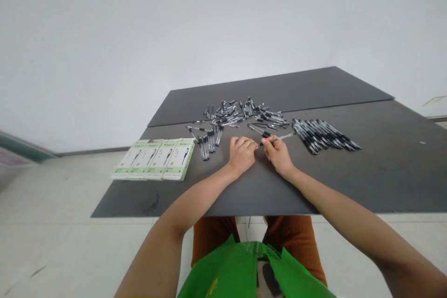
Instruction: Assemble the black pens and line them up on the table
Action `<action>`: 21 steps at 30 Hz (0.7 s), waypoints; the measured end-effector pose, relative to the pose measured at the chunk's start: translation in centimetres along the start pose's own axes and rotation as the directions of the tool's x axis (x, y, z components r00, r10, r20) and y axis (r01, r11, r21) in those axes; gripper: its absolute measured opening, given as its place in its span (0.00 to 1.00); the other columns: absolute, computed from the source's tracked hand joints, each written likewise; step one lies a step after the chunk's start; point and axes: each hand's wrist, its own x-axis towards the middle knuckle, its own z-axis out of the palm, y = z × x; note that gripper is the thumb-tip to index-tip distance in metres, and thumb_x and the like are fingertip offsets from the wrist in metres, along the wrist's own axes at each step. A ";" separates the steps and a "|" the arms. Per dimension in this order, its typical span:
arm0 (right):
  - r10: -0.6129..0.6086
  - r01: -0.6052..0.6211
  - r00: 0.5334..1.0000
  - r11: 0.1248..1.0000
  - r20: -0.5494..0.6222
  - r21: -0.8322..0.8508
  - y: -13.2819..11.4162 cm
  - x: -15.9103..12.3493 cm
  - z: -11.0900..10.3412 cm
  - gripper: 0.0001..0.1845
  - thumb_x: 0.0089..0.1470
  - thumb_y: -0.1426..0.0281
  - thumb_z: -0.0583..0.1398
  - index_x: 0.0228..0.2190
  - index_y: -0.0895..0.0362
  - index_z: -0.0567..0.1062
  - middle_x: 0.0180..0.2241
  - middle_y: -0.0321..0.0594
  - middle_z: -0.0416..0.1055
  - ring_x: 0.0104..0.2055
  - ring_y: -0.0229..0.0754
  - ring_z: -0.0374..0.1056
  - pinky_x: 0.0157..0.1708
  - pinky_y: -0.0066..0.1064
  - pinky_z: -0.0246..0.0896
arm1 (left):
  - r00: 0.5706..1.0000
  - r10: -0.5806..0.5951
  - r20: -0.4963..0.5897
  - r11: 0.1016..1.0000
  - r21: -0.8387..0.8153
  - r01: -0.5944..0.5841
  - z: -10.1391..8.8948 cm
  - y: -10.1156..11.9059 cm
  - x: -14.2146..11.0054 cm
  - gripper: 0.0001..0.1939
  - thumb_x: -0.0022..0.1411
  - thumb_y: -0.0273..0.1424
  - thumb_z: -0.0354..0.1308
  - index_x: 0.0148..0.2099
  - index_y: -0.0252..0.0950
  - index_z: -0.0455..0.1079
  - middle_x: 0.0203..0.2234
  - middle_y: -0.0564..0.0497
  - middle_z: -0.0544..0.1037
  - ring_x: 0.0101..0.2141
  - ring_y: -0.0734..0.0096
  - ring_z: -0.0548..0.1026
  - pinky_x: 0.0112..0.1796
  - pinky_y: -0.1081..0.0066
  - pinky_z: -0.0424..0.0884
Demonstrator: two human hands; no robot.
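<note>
My right hand (278,154) pinches a clear-barrelled pen (287,136) with a dark grip, held slantwise above the table with its clear end to the right. My left hand (242,154) is closed at the pen's other end, its curled fingertips meeting the dark tip; the fingers hide what part they grip. Just beyond the hands lie loose pens and pen parts (226,114) in an untidy heap. To the right, a neat slanted row of black-and-clear pens (323,135) lies side by side.
Several white-and-green pen boxes (153,159) lie side by side at the table's left edge. A small group of pens (206,144) rests between them and my left hand. The dark grey table (377,163) has a seam across it and stands by a white wall (223,23).
</note>
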 end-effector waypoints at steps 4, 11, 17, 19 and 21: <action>0.155 -0.154 0.988 0.972 0.008 0.177 -0.2 0.0 0.6 0.30 0.43 0.40 0.63 0.22 0.53 0.62 0.13 0.26 0.54 0.13 0.30 0.48 0.12 0.27 0.43 | 0.998 0.010 -0.062 0.998 0.068 -0.006 0.4 0.6 -0.4 0.12 0.71 0.30 0.49 0.40 0.38 0.75 0.40 0.48 0.82 0.45 0.65 0.75 0.53 0.53 0.56; 0.282 -0.264 0.959 0.884 0.010 0.385 -0.9 -0.3 0.6 0.31 0.40 0.41 0.65 0.29 0.55 0.67 0.15 0.23 0.55 0.12 0.27 0.48 0.11 0.23 0.41 | 1.000 -0.029 -0.005 0.997 0.066 0.029 1.4 0.2 -0.3 0.11 0.70 0.29 0.51 0.42 0.37 0.75 0.41 0.48 0.82 0.47 0.66 0.75 0.57 0.55 0.58; 0.394 -0.340 0.919 0.795 -0.001 0.502 -1.4 0.2 -0.4 0.22 0.44 0.53 0.66 0.30 0.54 0.64 0.15 0.22 0.56 0.12 0.26 0.48 0.12 0.20 0.42 | 0.967 -0.219 0.133 0.973 0.100 0.207 1.1 -0.5 0.4 0.19 0.70 0.29 0.49 0.61 0.34 0.65 0.59 0.42 0.72 0.61 0.62 0.64 0.54 0.60 0.64; 0.417 -0.365 0.909 0.795 0.000 0.484 -1.5 0.5 -0.7 0.20 0.44 0.57 0.66 0.29 0.54 0.63 0.15 0.23 0.58 0.13 0.27 0.49 0.12 0.20 0.42 | 0.946 -0.308 0.101 0.945 0.152 0.291 0.7 -1.2 0.6 0.24 0.70 0.30 0.49 0.65 0.31 0.59 0.62 0.39 0.67 0.63 0.57 0.61 0.55 0.56 0.62; 0.412 -0.355 0.911 0.819 -0.032 0.451 -1.5 0.7 -0.8 0.18 0.45 0.59 0.65 0.28 0.53 0.61 0.15 0.24 0.59 0.13 0.28 0.50 0.11 0.20 0.42 | 0.930 -0.362 0.061 0.920 0.185 0.346 0.3 -2.5 1.0 0.24 0.70 0.27 0.47 0.66 0.32 0.60 0.63 0.40 0.66 0.62 0.56 0.62 0.55 0.54 0.61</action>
